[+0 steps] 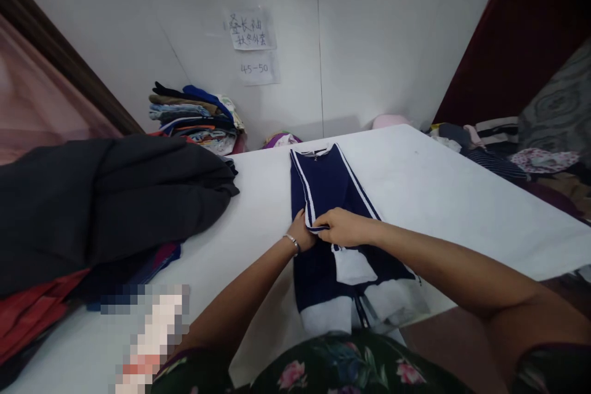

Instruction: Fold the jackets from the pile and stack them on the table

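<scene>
A navy jacket (341, 184) with white stripes lies lengthwise on the white table, its sides folded inward and its collar at the far end. White panels and part of a dark zipper show at its near end. My right hand (344, 226) is closed on the end of a striped sleeve, pinching its edge between thumb and fingers. On the jacket's left side, my left hand (302, 234), with a bracelet at the wrist, grips the same sleeve. The sleeve partly covers that hand's fingers. A white pocket-like patch (353, 265) shows just below my right hand.
Dark clothing (115, 197) is heaped at the left, above red garments (39, 308). A folded clothes stack (196, 117) stands against the wall at the back left. More clothes (498, 141) lie beyond the right edge of the white table (438, 215). Paper signs (253, 31) hang on the wall.
</scene>
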`<state>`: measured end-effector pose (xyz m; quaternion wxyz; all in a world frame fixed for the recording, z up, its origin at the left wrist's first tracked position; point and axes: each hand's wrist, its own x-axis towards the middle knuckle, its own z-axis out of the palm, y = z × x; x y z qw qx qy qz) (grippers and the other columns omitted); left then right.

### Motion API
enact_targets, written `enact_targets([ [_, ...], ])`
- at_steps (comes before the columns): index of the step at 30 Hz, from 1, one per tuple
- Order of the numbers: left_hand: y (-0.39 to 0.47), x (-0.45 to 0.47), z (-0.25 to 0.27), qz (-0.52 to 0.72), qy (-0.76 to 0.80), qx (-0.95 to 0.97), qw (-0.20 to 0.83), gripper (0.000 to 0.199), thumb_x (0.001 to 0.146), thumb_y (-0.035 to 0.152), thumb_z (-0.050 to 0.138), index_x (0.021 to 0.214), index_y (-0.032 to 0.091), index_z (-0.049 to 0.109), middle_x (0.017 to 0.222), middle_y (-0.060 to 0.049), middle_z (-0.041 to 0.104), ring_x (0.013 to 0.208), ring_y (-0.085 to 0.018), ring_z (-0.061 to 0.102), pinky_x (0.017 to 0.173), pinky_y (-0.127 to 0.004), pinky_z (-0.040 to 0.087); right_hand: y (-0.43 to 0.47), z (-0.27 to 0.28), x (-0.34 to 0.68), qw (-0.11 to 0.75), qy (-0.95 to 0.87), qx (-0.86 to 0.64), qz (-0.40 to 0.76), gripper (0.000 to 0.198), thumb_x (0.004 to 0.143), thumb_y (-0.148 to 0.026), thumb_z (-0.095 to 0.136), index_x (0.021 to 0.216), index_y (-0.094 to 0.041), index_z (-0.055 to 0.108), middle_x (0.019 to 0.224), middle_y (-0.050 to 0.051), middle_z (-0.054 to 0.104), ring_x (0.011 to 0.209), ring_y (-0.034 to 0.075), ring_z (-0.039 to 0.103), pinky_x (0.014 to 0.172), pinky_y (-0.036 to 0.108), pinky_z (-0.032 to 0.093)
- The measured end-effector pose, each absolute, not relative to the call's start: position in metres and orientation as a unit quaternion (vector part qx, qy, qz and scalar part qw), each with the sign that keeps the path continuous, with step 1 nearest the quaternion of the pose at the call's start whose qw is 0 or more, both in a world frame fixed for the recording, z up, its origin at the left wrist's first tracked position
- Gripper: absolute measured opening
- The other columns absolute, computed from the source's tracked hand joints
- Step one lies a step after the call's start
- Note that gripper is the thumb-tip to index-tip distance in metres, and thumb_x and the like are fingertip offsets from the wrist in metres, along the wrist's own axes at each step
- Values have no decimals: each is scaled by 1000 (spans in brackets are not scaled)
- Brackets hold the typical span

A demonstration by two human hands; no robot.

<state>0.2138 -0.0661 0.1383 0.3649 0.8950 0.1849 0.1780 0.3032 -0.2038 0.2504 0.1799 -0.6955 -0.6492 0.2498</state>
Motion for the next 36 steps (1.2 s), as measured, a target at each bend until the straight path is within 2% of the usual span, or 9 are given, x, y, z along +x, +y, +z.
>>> enact_targets([
  [3,-68,184,139,128,127,939,292,36,69,9,63,103,21,67,124,-7,60,122,-26,48,111,-44,29,-207,229,293,205,-637,-695,263,24,85,-30,48,84,-15,67,70,0,62,62,12,52,56,22,36],
  [7,-74,149,126,150,149,941,266,32,79,12,47,102,22,67,128,-7,57,125,-21,46,110,-43,33,-222,188,272,166,-669,-673,270,33,84,-38,55,103,-13,66,105,10,65,91,20,59,78,28,44],
  [13,-95,120,115,238,320,838,372,24,85,32,47,97,20,65,103,-7,66,90,-18,62,84,-37,51,-253,165,245,134,-707,-664,203,39,84,-31,55,120,-16,57,115,12,61,107,25,56,90,38,42],
  [18,-112,116,127,242,354,830,357,29,82,37,54,102,18,63,101,-8,62,75,-16,60,72,-33,51,-276,171,233,125,-716,-666,167,56,84,-33,55,137,-17,43,139,16,46,125,30,43,101,48,33],
  [22,-121,117,139,208,347,858,315,27,83,44,53,80,20,65,89,-5,60,74,-16,57,70,-32,46,-297,178,250,149,-664,-720,135,64,82,-44,56,139,-19,42,146,15,37,135,32,31,109,51,24],
  [26,-124,126,142,163,362,866,305,32,78,47,57,60,20,59,74,-2,57,70,-16,55,67,-30,42,-297,174,292,192,-532,-810,156,60,86,-42,51,136,-10,46,136,21,48,123,30,48,102,44,38],
  [29,-125,137,141,188,360,844,350,27,72,38,61,54,20,52,65,1,53,65,-14,52,63,-28,40,-283,168,313,260,-448,-823,232,59,84,-37,54,136,-11,45,111,16,63,94,24,64,84,37,50],
  [33,-122,146,152,238,363,690,579,25,70,41,57,57,21,48,54,4,48,56,-13,49,59,-27,41,-274,171,313,437,-309,-750,389,59,81,-22,53,138,-21,39,74,-2,59,47,10,54,47,23,48],
  [36,-121,145,165,251,332,546,728,25,71,46,50,72,21,55,66,0,59,65,-16,57,63,-30,45,-284,173,300,547,-221,-650,479,58,82,-23,47,139,-21,34,59,-6,51,42,9,53,45,20,47],
])
